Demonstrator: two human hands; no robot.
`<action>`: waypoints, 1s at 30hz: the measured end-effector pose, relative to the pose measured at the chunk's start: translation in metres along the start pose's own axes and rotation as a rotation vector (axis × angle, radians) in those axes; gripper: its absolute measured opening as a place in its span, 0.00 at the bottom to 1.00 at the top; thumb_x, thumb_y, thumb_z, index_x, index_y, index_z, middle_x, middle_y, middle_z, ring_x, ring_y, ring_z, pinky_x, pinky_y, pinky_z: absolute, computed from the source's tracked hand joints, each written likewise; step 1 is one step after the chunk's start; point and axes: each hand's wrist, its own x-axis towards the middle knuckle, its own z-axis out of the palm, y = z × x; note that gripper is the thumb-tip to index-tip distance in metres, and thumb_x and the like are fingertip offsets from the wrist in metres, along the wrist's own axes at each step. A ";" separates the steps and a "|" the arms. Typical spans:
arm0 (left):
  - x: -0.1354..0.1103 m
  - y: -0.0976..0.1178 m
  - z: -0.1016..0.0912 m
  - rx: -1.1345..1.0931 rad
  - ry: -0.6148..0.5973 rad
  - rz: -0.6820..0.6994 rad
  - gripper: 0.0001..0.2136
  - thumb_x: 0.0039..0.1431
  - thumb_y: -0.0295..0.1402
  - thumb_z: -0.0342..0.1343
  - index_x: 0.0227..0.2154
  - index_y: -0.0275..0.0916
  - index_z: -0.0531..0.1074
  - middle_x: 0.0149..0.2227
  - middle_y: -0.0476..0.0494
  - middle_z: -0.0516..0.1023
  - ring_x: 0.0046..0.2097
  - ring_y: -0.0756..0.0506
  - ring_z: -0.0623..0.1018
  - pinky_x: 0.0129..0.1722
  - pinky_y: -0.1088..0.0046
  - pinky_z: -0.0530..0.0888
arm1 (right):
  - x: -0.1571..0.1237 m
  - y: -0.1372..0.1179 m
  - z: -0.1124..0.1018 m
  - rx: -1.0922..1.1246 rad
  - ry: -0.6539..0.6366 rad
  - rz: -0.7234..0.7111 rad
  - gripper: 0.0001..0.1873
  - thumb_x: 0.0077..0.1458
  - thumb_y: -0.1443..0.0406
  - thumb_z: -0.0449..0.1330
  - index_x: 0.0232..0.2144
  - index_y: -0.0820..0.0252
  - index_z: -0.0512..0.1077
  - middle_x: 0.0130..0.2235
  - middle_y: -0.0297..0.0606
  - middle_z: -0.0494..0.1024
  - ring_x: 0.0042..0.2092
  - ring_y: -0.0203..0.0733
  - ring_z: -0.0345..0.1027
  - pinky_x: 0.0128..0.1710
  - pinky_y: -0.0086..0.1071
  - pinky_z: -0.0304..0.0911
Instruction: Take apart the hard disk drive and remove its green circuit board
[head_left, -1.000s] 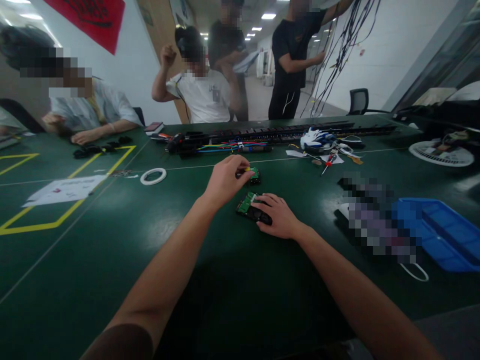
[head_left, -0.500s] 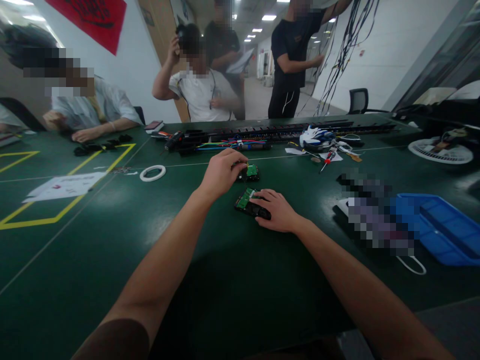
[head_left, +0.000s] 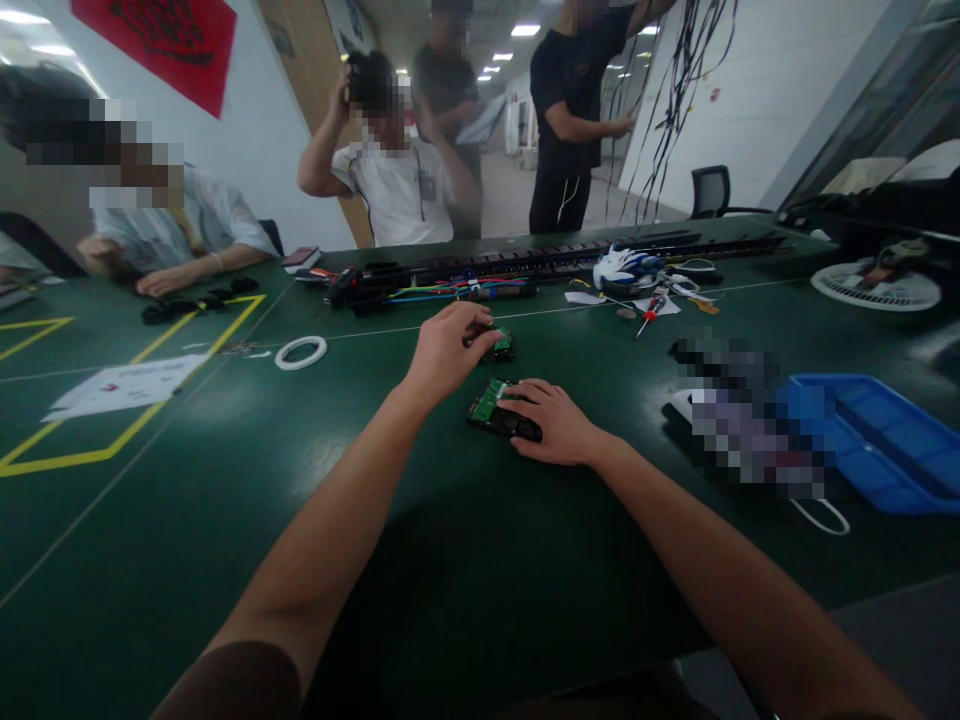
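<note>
In front of me lies a hard drive (head_left: 489, 402) with a green circuit board and a black body. My right hand (head_left: 551, 422) is closed over its right side, fingers on top and thumb along the near edge. A second small black piece with a green board (head_left: 503, 345) lies just beyond it. My left hand (head_left: 454, 345) hovers at that piece's left side, its thumb and fingers drawn together in a pinch. Whatever sits between those fingertips is too small and dark to make out.
Left of my hands are a white tape roll (head_left: 301, 352) and a paper sheet (head_left: 124, 386). Behind lie cables (head_left: 442, 290), gloves (head_left: 626, 268) and a red screwdriver (head_left: 651, 312). A blue tray (head_left: 874, 435) stands at right. Several people are across the green table (head_left: 360, 560).
My left hand has shifted slightly rightward over the far green-board piece. My right hand stays on the hard drive. Across the table, the person in white has raised the other arm.
</note>
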 end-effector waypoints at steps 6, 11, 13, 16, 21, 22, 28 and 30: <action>-0.004 -0.003 0.007 -0.088 0.054 -0.043 0.12 0.58 0.36 0.68 0.38 0.39 0.71 0.48 0.39 0.79 0.48 0.44 0.80 0.42 0.66 0.82 | -0.003 -0.004 -0.002 -0.010 -0.004 -0.009 0.34 0.56 0.55 0.64 0.64 0.48 0.68 0.66 0.44 0.67 0.68 0.63 0.53 0.62 0.60 0.55; -0.002 -0.009 0.008 -0.102 0.034 -0.061 0.10 0.60 0.34 0.65 0.38 0.39 0.68 0.46 0.40 0.79 0.47 0.45 0.80 0.41 0.68 0.81 | -0.004 -0.006 -0.002 -0.017 -0.010 -0.011 0.34 0.57 0.54 0.64 0.65 0.50 0.67 0.66 0.45 0.67 0.68 0.64 0.52 0.61 0.59 0.56; -0.001 -0.009 0.006 -0.085 0.016 -0.055 0.09 0.60 0.33 0.64 0.38 0.39 0.69 0.45 0.42 0.80 0.46 0.46 0.80 0.42 0.67 0.80 | -0.004 -0.006 -0.002 -0.019 -0.014 -0.013 0.35 0.57 0.54 0.64 0.65 0.50 0.67 0.66 0.45 0.66 0.68 0.64 0.52 0.61 0.60 0.56; 0.001 -0.008 0.002 -0.010 0.025 -0.024 0.06 0.60 0.31 0.64 0.37 0.39 0.71 0.42 0.44 0.79 0.43 0.46 0.79 0.43 0.67 0.79 | -0.004 -0.006 -0.003 -0.026 -0.018 -0.005 0.36 0.57 0.54 0.64 0.66 0.51 0.66 0.66 0.47 0.66 0.68 0.65 0.51 0.61 0.60 0.55; 0.002 -0.007 0.000 0.074 0.028 0.011 0.04 0.60 0.29 0.63 0.39 0.41 0.76 0.41 0.44 0.77 0.43 0.45 0.78 0.42 0.67 0.78 | -0.005 -0.007 -0.003 -0.032 -0.030 0.001 0.36 0.58 0.54 0.63 0.67 0.51 0.65 0.67 0.46 0.65 0.69 0.65 0.50 0.62 0.60 0.55; 0.002 -0.008 0.000 0.068 0.021 0.011 0.05 0.61 0.29 0.63 0.40 0.41 0.77 0.42 0.44 0.78 0.43 0.46 0.78 0.42 0.67 0.78 | -0.005 -0.007 -0.003 -0.032 -0.031 0.003 0.36 0.58 0.54 0.63 0.67 0.50 0.65 0.67 0.46 0.65 0.69 0.65 0.50 0.62 0.60 0.55; 0.001 -0.014 0.005 0.029 0.012 0.015 0.08 0.63 0.27 0.60 0.44 0.41 0.78 0.44 0.44 0.82 0.44 0.46 0.80 0.45 0.67 0.79 | -0.005 -0.008 -0.002 -0.044 -0.033 0.016 0.36 0.58 0.54 0.62 0.67 0.51 0.65 0.69 0.45 0.62 0.69 0.65 0.50 0.62 0.60 0.54; 0.000 -0.015 0.006 0.015 0.012 0.011 0.08 0.63 0.27 0.60 0.44 0.41 0.78 0.44 0.45 0.83 0.43 0.46 0.81 0.46 0.66 0.79 | -0.005 -0.008 -0.002 -0.047 -0.038 0.019 0.36 0.58 0.54 0.62 0.67 0.51 0.65 0.70 0.45 0.61 0.69 0.65 0.50 0.62 0.60 0.54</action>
